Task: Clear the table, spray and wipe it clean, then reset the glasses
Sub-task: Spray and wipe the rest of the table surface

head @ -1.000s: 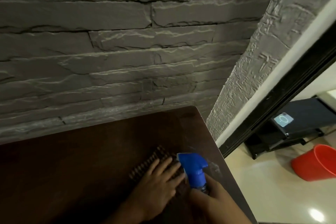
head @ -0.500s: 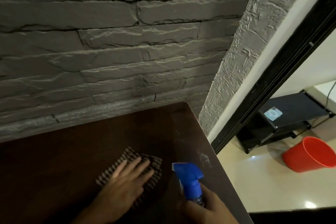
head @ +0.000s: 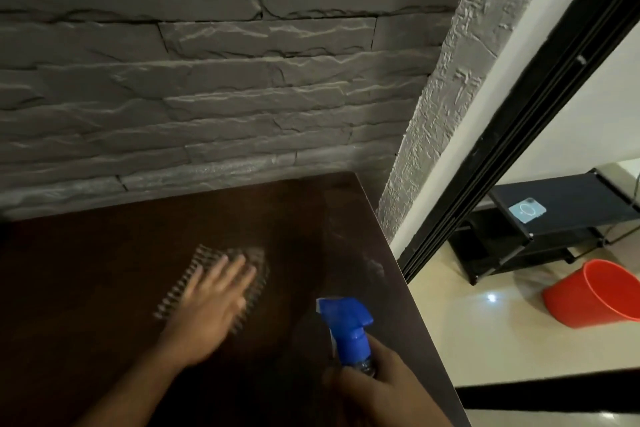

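Observation:
My left hand [head: 216,291] lies flat with straight fingers on a checked cloth [head: 207,256], pressing it onto the dark brown table [head: 104,288]. The hand and cloth are blurred by motion. My right hand [head: 384,388] grips the neck of a spray bottle with a blue trigger head [head: 346,326], held upright near the table's right edge. The bottle's body is hidden by my fingers. No glasses are in view.
A grey stone wall [head: 207,80] runs along the table's far edge. To the right, a black door frame [head: 502,163], a black low stand [head: 554,215] and a red bucket [head: 595,291] lying on the pale floor.
My left hand has slid the cloth leftward across the table, away from the spray bottle. My right hand keeps hold of the bottle in about the same place.

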